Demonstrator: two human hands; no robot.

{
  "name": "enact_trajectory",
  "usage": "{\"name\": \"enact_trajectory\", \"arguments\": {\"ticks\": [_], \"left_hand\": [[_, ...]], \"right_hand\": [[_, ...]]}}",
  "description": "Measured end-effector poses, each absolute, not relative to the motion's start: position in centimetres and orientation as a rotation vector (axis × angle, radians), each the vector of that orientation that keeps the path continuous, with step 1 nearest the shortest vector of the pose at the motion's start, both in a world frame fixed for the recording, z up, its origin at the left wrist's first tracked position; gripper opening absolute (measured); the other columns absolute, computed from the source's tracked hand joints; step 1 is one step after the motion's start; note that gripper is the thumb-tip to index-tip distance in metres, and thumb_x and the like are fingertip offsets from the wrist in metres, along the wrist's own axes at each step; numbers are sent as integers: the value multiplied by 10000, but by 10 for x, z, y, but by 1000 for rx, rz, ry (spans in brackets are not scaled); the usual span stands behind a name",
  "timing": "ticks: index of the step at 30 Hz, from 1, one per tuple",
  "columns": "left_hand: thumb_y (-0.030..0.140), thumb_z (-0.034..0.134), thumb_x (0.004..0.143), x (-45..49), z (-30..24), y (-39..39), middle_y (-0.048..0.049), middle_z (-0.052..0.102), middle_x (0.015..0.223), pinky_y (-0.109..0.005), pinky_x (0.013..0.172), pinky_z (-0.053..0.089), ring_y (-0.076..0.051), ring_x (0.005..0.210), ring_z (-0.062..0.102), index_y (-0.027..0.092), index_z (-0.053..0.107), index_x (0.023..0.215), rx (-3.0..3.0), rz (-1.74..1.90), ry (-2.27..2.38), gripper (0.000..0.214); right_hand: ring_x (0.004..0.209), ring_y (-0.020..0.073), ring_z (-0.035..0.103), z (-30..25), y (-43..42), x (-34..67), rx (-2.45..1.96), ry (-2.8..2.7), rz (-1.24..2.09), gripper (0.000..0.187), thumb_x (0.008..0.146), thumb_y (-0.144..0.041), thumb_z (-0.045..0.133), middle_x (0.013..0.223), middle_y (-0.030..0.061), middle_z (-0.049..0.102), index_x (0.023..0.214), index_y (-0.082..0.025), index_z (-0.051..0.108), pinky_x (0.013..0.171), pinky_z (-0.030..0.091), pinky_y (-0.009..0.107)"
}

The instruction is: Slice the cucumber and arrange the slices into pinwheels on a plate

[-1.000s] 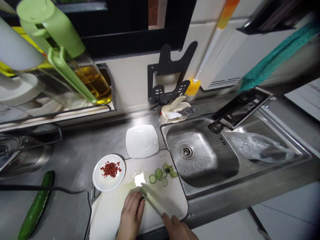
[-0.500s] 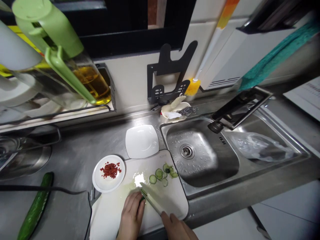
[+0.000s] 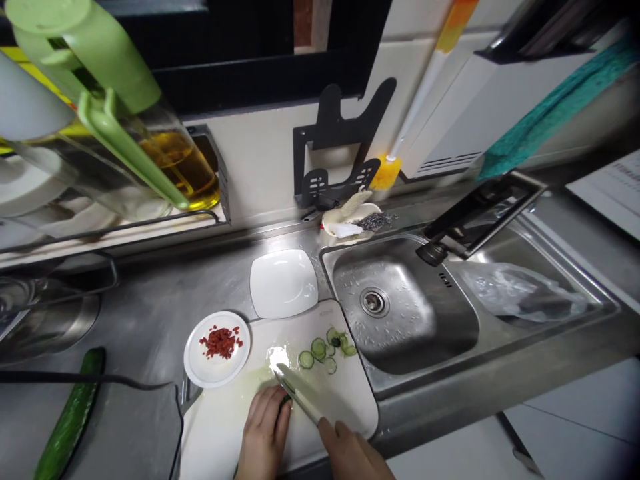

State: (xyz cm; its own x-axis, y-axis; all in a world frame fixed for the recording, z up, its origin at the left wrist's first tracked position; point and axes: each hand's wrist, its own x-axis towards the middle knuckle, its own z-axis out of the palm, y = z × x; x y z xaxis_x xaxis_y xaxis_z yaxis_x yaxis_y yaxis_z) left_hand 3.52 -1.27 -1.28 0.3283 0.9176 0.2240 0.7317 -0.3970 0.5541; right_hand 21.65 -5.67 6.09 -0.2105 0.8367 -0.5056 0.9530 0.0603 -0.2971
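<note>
My right hand [image 3: 353, 450] is closed around the handle of a kitchen knife [image 3: 299, 395], its blade slanting up and left over the white cutting board [image 3: 345, 407]. Fingers bent, my left hand [image 3: 265, 427] presses a cucumber [image 3: 286, 400] onto the board; most of that cucumber is hidden under the hand. The blade lies against the cucumber's cut end, right beside my left fingertips. Several thin cucumber slices [image 3: 319, 348] lie in a loose group toward the board's far right corner.
A white plate of small red pieces [image 3: 223, 341] overlaps the board's left edge. Behind the board is a square white dish [image 3: 284, 283]. The steel sink [image 3: 400, 313] adjoins on the right. A whole cucumber [image 3: 70, 417] lies left; an oil jug [image 3: 170, 160] stands on a shelf.
The knife and my right hand have shifted slightly left, with the blade tip a little farther left. My left hand still holds the cucumber in nearly the same place.
</note>
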Motion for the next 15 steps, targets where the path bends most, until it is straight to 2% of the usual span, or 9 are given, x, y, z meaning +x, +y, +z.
{"name": "enact_trajectory", "arguments": {"ticks": [7, 15], "left_hand": [[249, 482, 884, 34, -16, -14, -63, 695, 972, -323, 848, 538, -177, 925, 648, 189, 616, 1023, 2260, 718, 1444, 202], [246, 472, 887, 35, -15, -14, -58, 696, 978, -329, 862, 534, -179, 935, 647, 191, 619, 1019, 2199, 713, 1463, 206]], "right_hand": [[724, 177, 628, 47, -58, 213, 1868, 2204, -791, 503, 702, 63, 397, 877, 30, 650, 1106, -207, 528, 611, 409, 240], [703, 160, 612, 24, -57, 201, 1903, 2244, -713, 495, 722, 51, 398, 858, 40, 642, 1143, -189, 502, 601, 388, 232]]}}
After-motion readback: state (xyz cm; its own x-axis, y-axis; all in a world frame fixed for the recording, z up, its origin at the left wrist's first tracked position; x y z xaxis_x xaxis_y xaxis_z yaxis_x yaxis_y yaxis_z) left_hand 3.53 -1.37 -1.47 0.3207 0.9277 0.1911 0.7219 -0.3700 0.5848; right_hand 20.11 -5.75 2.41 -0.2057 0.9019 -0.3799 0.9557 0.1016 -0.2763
